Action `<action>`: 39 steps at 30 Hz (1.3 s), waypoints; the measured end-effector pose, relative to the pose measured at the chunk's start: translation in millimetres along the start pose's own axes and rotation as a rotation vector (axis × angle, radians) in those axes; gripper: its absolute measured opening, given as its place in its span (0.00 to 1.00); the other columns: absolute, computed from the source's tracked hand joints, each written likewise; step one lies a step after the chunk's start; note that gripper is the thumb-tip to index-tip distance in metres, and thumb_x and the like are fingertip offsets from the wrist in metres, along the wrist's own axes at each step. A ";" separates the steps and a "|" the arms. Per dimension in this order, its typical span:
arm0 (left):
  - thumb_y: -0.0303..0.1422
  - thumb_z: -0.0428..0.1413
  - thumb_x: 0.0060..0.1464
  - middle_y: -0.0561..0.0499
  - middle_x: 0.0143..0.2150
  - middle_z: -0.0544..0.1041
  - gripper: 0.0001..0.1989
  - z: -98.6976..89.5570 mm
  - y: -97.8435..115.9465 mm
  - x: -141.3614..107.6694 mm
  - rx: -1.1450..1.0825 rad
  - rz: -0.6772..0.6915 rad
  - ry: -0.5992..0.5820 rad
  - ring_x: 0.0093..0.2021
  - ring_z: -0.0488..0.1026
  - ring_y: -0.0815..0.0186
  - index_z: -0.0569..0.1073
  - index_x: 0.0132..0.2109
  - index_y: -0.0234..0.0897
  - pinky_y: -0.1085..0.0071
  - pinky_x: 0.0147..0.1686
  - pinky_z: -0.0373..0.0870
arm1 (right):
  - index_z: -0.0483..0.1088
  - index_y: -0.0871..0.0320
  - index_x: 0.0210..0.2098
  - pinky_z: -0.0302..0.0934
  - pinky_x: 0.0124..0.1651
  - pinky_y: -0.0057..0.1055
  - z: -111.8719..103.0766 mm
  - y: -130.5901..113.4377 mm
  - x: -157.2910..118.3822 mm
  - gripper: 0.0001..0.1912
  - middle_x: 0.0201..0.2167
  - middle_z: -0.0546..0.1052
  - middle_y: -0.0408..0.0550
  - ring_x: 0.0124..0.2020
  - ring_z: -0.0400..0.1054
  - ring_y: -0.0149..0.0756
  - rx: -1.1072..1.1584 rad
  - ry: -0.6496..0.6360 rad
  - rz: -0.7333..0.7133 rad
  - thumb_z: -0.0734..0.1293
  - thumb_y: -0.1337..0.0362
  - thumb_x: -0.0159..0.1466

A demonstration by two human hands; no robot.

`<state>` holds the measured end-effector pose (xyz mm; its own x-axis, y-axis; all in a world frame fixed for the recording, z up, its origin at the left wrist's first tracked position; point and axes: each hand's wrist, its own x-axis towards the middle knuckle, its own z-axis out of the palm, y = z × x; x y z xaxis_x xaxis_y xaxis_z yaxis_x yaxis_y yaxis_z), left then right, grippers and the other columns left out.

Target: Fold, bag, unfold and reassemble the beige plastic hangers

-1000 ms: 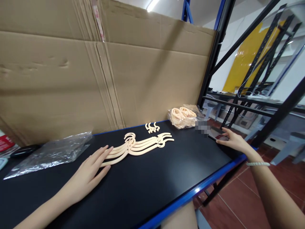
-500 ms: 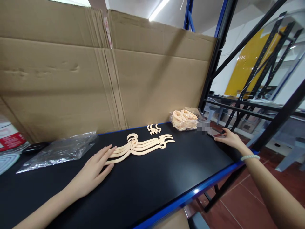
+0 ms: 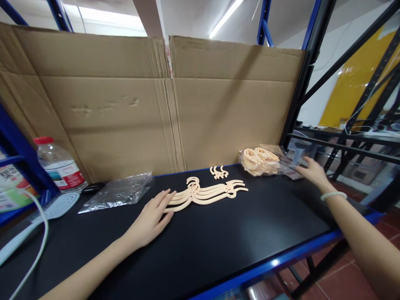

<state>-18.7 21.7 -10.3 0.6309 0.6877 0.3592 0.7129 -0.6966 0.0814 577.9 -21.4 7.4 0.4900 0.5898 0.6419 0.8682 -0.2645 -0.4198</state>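
Note:
My left hand (image 3: 153,216) rests with spread fingers on the left ends of several cream curved plastic pieces (image 3: 206,196), laid side by side on the black tabletop (image 3: 200,250). Behind them lie a few small cream hooks (image 3: 218,172). At the back right sits a clear bag of cream parts (image 3: 259,161). My right hand (image 3: 314,173), a beaded bracelet at its wrist, is raised with thumb and fingers apart and nothing between them. A flat phone-like object (image 3: 293,174) lies on the table just left of it.
An empty-looking clear plastic bag (image 3: 120,193), a black object (image 3: 93,188), a red-capped bottle (image 3: 62,166) and a pale blue brush (image 3: 62,205) lie at the left. Cardboard (image 3: 125,108) stands along the back; a black rack post (image 3: 301,96) rises at the right.
The view has turned left, bringing the bottle and brush into sight. My right hand has lifted off the flat object. My left hand stays on the curved pieces.

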 end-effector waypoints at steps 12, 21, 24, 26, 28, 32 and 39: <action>0.41 0.50 0.59 0.45 0.71 0.47 0.36 -14.0 53.9 2.2 -0.006 0.206 -0.171 0.69 0.44 0.50 0.44 0.69 0.44 0.45 0.64 0.43 | 0.74 0.60 0.39 0.63 0.43 0.29 48.0 -226.0 -47.3 0.11 0.37 0.80 0.51 0.38 0.73 0.37 0.132 -0.472 -0.691 0.62 0.69 0.60; 0.56 0.44 0.57 0.42 0.71 0.41 0.38 -13.4 41.5 13.5 -0.025 0.096 -0.346 0.68 0.40 0.39 0.44 0.69 0.48 0.37 0.60 0.41 | 0.79 0.58 0.31 0.63 0.36 0.27 92.9 -213.6 -38.7 0.08 0.31 0.81 0.49 0.29 0.74 0.37 0.051 -0.657 -0.732 0.65 0.68 0.59; 0.56 0.43 0.57 0.40 0.71 0.41 0.38 -7.6 45.0 22.2 -0.037 0.067 -0.342 0.69 0.38 0.39 0.44 0.69 0.46 0.36 0.60 0.39 | 0.79 0.58 0.31 0.63 0.36 0.28 93.1 -209.9 -39.3 0.10 0.31 0.81 0.49 0.29 0.75 0.37 0.069 -0.644 -0.732 0.64 0.68 0.60; 0.56 0.43 0.57 0.40 0.71 0.42 0.38 -2.4 47.5 30.8 -0.036 0.053 -0.337 0.69 0.37 0.40 0.45 0.69 0.45 0.36 0.60 0.38 | 0.79 0.58 0.30 0.63 0.36 0.28 93.1 -208.9 -39.9 0.10 0.30 0.81 0.49 0.29 0.74 0.38 0.086 -0.632 -0.725 0.64 0.68 0.59; 0.56 0.43 0.58 0.39 0.71 0.42 0.39 2.7 48.8 39.7 -0.029 0.040 -0.336 0.69 0.36 0.40 0.46 0.69 0.43 0.37 0.61 0.37 | 0.79 0.58 0.28 0.63 0.35 0.29 92.1 -208.5 -40.0 0.10 0.29 0.81 0.49 0.28 0.74 0.38 0.102 -0.604 -0.700 0.64 0.68 0.59; 0.56 0.44 0.57 0.37 0.71 0.44 0.39 10.5 48.1 50.4 -0.032 0.020 -0.309 0.69 0.38 0.39 0.49 0.69 0.40 0.37 0.61 0.38 | 0.78 0.61 0.29 0.63 0.35 0.30 82.0 -207.0 -34.9 0.11 0.29 0.81 0.52 0.29 0.74 0.39 0.142 -0.488 -0.608 0.63 0.67 0.59; 0.36 0.49 0.59 0.41 0.67 0.58 0.27 -0.1 61.4 28.6 -0.269 0.057 0.034 0.66 0.53 0.52 0.58 0.64 0.38 0.50 0.63 0.50 | 0.77 0.62 0.33 0.65 0.35 0.31 47.6 -220.8 -36.3 0.14 0.30 0.80 0.53 0.31 0.73 0.38 0.509 -0.295 -0.294 0.63 0.60 0.60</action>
<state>43.0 -1.4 5.1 0.6533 0.6420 0.4012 0.5672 -0.7661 0.3022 364.6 51.9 46.2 0.1338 0.7858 0.6038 0.7819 0.2906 -0.5515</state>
